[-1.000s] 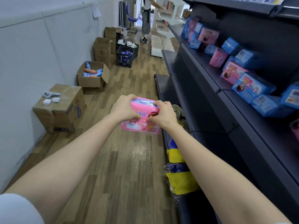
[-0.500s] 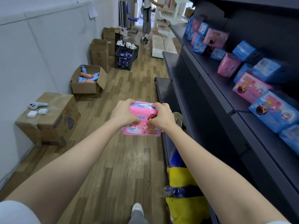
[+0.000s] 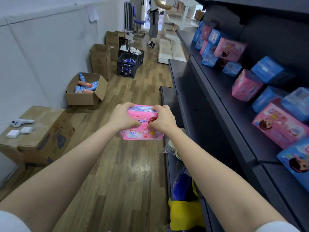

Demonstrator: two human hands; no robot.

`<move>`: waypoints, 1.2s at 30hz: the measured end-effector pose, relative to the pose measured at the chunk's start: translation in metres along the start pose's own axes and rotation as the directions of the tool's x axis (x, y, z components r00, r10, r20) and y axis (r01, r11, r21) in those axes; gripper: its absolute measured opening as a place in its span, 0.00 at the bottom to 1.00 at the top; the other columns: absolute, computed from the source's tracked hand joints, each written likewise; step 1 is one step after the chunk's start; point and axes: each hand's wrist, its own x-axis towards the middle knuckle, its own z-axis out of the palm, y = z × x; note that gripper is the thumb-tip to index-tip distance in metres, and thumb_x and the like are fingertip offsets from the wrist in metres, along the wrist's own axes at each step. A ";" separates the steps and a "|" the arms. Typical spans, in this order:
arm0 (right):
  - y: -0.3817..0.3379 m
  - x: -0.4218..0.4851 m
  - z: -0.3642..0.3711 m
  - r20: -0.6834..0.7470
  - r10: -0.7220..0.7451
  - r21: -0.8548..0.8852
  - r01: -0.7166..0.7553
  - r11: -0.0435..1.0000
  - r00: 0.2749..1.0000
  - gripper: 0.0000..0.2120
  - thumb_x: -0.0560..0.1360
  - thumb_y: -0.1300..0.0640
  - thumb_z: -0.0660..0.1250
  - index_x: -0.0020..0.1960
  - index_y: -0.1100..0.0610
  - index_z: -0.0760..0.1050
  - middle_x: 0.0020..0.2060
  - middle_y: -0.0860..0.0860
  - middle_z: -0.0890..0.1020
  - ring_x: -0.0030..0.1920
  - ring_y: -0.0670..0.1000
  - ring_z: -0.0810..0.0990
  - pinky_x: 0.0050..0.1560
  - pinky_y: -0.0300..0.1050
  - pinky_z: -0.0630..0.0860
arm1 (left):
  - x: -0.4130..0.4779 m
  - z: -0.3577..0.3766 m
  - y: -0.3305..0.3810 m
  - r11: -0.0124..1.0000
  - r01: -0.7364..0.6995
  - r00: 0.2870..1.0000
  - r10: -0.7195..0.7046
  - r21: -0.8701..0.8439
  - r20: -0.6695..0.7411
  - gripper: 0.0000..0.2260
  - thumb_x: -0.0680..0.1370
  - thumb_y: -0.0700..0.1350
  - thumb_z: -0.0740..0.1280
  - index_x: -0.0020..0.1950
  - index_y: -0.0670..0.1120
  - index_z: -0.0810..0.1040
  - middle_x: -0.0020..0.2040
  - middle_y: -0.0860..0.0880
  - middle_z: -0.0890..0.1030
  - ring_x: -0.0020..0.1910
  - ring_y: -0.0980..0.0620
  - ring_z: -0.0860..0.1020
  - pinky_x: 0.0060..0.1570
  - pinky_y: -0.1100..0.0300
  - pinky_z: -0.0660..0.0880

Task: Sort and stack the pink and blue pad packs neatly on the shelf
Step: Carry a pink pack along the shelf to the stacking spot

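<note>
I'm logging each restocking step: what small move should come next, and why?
Likely swing the pink pack, gripped by left hand and right hand over the aisle floor, right toward the shelf, where pink and blue packs lie mixed.

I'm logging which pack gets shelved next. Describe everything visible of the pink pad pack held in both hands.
The pink plastic-wrapped pad pack is a soft, glossy rectangle with red and white print, cartoon pictures and a pale blue strip along its top. It is held above the wooden floor, beside the dark shelf, with its printed face toward the camera. The left hand grips its upper left and the right hand its upper right; nothing else touches it.
</note>
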 end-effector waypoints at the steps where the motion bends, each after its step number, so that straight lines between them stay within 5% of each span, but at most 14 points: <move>1: -0.001 0.010 0.000 0.006 -0.004 -0.003 0.004 1.000 1.000 0.29 0.69 0.58 0.72 0.68 0.52 0.67 0.62 0.53 0.67 0.58 0.57 0.75 0.57 0.46 0.71 | 0.009 0.000 -0.001 1.000 0.008 1.000 -0.008 -0.003 -0.004 0.34 0.64 0.43 0.76 0.68 0.48 0.68 0.63 0.44 0.72 0.56 0.47 0.75 0.54 0.55 0.74; 36: -0.099 0.359 0.048 0.043 0.069 0.009 -0.069 0.998 0.997 0.27 0.70 0.58 0.71 0.67 0.53 0.67 0.61 0.53 0.67 0.57 0.55 0.75 0.52 0.45 0.74 | 0.360 -0.097 -0.072 0.998 0.001 0.993 0.007 -0.066 0.118 0.34 0.65 0.42 0.77 0.68 0.45 0.69 0.59 0.45 0.77 0.51 0.47 0.79 0.52 0.51 0.78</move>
